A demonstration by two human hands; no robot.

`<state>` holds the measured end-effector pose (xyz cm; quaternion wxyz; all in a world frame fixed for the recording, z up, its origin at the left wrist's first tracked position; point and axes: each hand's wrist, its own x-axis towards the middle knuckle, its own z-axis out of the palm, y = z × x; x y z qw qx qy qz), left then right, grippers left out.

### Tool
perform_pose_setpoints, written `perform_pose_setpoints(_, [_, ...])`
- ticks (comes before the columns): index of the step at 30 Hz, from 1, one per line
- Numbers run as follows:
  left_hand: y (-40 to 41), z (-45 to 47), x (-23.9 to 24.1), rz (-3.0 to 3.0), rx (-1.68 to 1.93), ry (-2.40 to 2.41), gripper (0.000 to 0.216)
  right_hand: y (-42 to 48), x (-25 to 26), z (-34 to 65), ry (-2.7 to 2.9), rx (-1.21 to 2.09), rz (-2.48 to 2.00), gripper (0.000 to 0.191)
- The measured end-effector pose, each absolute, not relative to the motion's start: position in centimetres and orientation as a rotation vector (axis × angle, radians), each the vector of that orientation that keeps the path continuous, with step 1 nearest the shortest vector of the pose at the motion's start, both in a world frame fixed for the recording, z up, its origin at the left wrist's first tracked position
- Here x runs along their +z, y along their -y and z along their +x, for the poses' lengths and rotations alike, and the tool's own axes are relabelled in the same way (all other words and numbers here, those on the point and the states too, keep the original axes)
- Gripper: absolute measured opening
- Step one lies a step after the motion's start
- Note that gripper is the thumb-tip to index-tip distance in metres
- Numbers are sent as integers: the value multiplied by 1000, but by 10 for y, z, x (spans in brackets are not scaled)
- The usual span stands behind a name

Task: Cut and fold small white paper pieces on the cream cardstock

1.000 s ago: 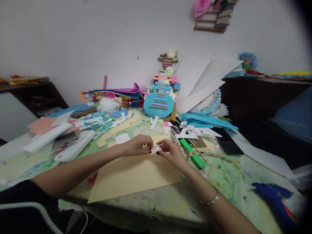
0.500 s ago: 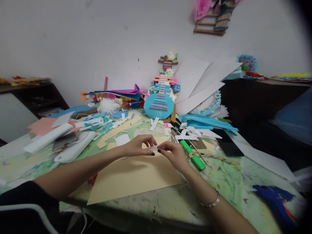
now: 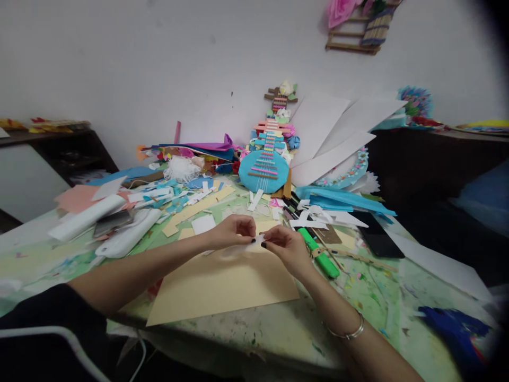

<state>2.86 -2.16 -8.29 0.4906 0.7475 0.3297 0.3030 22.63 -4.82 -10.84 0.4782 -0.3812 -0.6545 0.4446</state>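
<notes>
Between my two hands is a small white paper strip point(image 3: 259, 240), pinched at both ends just above a tan sheet of card point(image 3: 230, 286). My left hand point(image 3: 234, 232) closes thumb and fingers on its left end. On the right end, my right hand point(image 3: 284, 245) pinches with thumb and forefinger. The strip is partly hidden by the fingertips and slightly blurred. A white paper square point(image 3: 203, 224) lies behind my left hand. Close to the right hand rests a green packet point(image 3: 320, 253) with thin sticks beside it.
A blue paper pipa model point(image 3: 264, 171) leans at the back against white sheets point(image 3: 322, 124). Paper scraps and a white glue gun point(image 3: 129, 233) lie left. On the right are a black phone point(image 3: 377, 236) and a dark blue object point(image 3: 453, 329). A dark shelf point(image 3: 75, 154) stands far left.
Both hands still pinch the white strip, and the fingers have shifted a little on it. The whole view has moved slightly, so things appear a bit further right.
</notes>
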Motion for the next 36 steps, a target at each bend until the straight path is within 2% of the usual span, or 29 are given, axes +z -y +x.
perform_pose_setpoints(5, [19,29,-85,2014,724,-737,7,49,-107,228,1675,1031,-929,12])
perform_pose_setpoints(12, [24,29,-83,2137,747,-686,13,49,-109,229,1641,1016,-975,9])
perform_pose_setpoints(28, [32,12,-101,2204,821,-1014,9,45,-109,234,1426,885,-1078,12])
perform_pose_setpoints(36, [33,9,-106,2409,1100,-959,4,44,-107,235,1453,877,-1065,16])
